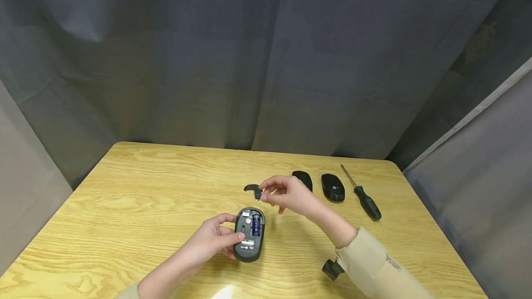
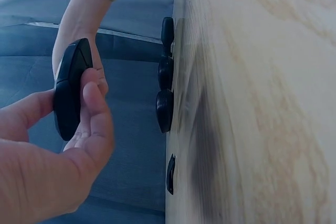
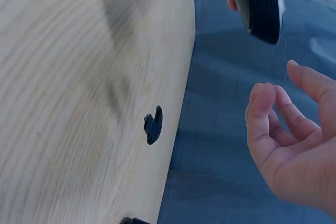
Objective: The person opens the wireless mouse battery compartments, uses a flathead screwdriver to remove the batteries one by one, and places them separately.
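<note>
My left hand (image 1: 208, 243) holds a black computer mouse (image 1: 249, 253) with its underside turned up, thumb on that face and fingers round the side. The battery bay is uncovered, and a dark blue battery (image 1: 256, 226) lies in it. In the right wrist view, the black battery cover (image 3: 153, 125) rests on the table, apart from my right hand (image 3: 294, 140). That hand hovers with loosely bent fingers and nothing between thumb and fingertips. The head view shows it overlapping the edge of the cover (image 1: 252, 190).
Two more black mice lie at the back right of the wooden table (image 1: 145, 197): one mouse (image 1: 302, 178) partly behind my right hand, another mouse (image 1: 332, 187) beside it. A screwdriver (image 1: 367, 203) with a dark handle lies farther right. Dark curtains (image 1: 199, 59) hang behind.
</note>
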Motion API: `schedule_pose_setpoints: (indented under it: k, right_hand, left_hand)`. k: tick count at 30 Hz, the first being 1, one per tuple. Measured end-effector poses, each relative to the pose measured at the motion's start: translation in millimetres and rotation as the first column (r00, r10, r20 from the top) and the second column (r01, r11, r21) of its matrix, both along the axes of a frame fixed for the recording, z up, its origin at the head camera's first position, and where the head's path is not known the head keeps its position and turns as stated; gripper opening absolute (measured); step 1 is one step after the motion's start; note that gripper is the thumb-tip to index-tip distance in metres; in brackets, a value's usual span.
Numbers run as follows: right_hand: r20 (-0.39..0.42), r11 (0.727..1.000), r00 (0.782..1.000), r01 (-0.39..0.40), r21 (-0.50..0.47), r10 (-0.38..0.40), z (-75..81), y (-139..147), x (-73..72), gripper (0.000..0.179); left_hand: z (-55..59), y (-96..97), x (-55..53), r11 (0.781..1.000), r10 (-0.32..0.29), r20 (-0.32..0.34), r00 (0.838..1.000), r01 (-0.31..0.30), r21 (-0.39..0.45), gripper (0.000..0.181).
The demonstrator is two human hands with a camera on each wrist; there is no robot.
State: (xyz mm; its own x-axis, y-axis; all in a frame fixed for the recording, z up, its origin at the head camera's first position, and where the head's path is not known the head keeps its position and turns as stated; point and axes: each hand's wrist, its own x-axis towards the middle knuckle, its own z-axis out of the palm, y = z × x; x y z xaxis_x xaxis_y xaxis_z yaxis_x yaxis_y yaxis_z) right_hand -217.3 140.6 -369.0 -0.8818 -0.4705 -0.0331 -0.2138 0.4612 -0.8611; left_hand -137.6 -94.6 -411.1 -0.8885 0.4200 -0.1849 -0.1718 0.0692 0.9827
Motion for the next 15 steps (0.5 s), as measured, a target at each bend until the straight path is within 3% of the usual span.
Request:
schedule_pose_setpoints:
  k: [15]
  right_hand:
    - [0.056, 0.989, 0.988, -0.145, 0.041, 0.143, -0.6, 6, 24.5, 0.025]
  left_hand:
    - [8.2, 0.1, -0.6, 0.996, -0.088, 0.017, 0.996, 0.089, -0.025, 0.058]
